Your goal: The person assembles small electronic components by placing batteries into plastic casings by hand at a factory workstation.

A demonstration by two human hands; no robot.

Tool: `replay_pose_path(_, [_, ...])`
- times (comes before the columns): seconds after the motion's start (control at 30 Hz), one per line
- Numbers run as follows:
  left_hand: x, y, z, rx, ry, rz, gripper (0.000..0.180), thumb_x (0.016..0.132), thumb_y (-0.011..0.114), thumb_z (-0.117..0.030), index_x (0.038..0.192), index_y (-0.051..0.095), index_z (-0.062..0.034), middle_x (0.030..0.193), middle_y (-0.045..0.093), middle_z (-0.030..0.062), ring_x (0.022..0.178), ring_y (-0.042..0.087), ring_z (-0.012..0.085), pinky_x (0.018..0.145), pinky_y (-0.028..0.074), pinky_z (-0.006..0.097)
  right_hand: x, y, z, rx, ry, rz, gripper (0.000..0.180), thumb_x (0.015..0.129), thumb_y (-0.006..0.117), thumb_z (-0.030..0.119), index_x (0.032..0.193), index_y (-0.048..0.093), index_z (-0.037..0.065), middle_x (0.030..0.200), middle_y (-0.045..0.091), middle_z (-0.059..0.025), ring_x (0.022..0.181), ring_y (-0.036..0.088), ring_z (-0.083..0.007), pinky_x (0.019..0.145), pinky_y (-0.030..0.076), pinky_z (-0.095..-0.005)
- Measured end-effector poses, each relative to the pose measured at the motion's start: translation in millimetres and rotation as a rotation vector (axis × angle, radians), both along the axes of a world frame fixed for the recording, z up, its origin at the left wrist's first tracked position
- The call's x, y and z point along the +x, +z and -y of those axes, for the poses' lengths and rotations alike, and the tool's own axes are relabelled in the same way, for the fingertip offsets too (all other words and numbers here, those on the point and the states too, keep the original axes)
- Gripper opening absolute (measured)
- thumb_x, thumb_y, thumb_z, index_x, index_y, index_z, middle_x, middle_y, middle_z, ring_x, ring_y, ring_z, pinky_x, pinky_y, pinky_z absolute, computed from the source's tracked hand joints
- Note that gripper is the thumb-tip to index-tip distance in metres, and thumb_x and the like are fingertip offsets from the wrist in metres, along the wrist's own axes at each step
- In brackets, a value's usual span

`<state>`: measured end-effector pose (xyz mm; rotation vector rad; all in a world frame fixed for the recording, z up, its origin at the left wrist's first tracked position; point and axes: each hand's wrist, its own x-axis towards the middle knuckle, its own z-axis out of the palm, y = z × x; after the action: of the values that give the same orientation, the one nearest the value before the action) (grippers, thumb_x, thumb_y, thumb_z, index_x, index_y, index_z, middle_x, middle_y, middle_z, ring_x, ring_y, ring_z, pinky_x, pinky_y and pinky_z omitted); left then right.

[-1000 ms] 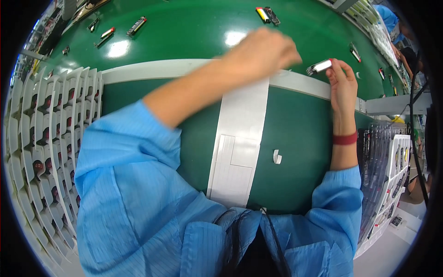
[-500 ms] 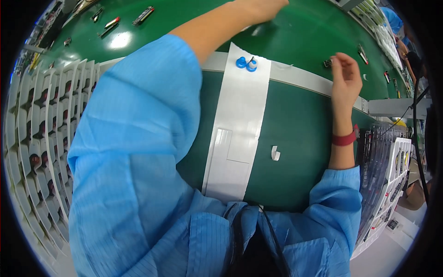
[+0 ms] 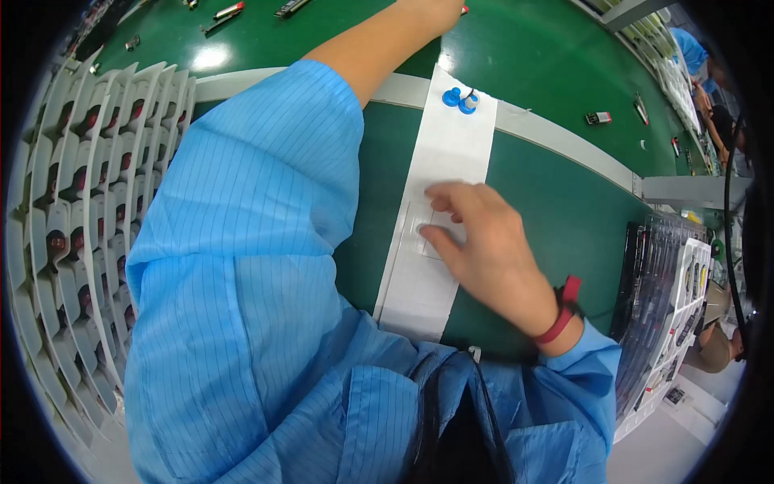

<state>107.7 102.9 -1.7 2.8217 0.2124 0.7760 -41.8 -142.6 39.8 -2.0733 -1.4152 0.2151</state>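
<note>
A long white strip (image 3: 448, 161) runs across the dark green mat toward me, with faint rectangular outlines on it. Over its middle hovers my right hand (image 3: 496, 242), thumb and fingers curved apart, nothing visible between them. At the strip's far end stand two small blue pieces (image 3: 458, 98), one with a whitish top. My left hand (image 3: 435, 12) reaches to the far side of the green bench, partly cut off by the upper edge. A tiny red bit shows beside its fingers; whether it is held is unclear.
White trays (image 3: 93, 194) holding dark red parts stand stacked at left. Clear and white trays (image 3: 665, 315) are stacked at right. A small red-and-white component (image 3: 597, 118) and several others lie on the green bench (image 3: 532, 64). Another person's arm (image 3: 708, 109) shows far right.
My right hand has come from the small component at the right back over the white strip. My left arm stays stretched to the far side. The whole view has shifted slightly.
</note>
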Motion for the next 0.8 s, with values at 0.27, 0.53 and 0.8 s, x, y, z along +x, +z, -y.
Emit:
replay_pose_path(0.27, [-76, 44, 51, -1.120, -0.313, -0.235, 0.029, 0.075, 0.054, -0.001, 0.102, 0.060, 0.0052, 0.086, 0.065, 0.0156, 0.072, 0.066, 0.0211, 0.069, 0.053, 0.028, -15, -1, 3, -0.133, 0.063, 0.227, 0.023, 0.069, 0.061, -0.002, 0.089, 0.051, -0.001, 0.086, 0.057, -0.0135, 0.082, 0.056, -0.0271, 0.065, 0.048, -0.0340])
replay_pose_path(0.53, [-104, 10, 101, -1.625, -0.552, -0.375, 0.031, 0.075, 0.062, -0.002, 0.104, 0.057, 0.0083, 0.087, 0.064, 0.0148, 0.070, 0.061, 0.0122, 0.067, 0.052, 0.022, 21, 3, -13, -0.259, -0.080, -0.569, 0.021, 0.069, 0.062, 0.002, 0.086, 0.049, 0.000, 0.076, 0.059, -0.0116, 0.070, 0.060, -0.0251, 0.063, 0.049, -0.0334])
replay_pose_path(0.8, [-114, 5, 99, -1.697, -0.529, -0.442, 0.029, 0.077, 0.061, 0.000, 0.103, 0.057, 0.0097, 0.092, 0.062, 0.0169, 0.082, 0.063, 0.0190, 0.078, 0.052, 0.026, 0, 32, 44, 0.330, -0.028, -0.339, 0.013, 0.074, 0.062, 0.000, 0.077, 0.051, 0.005, 0.081, 0.058, -0.0088, 0.066, 0.058, -0.0171, 0.062, 0.047, -0.0246])
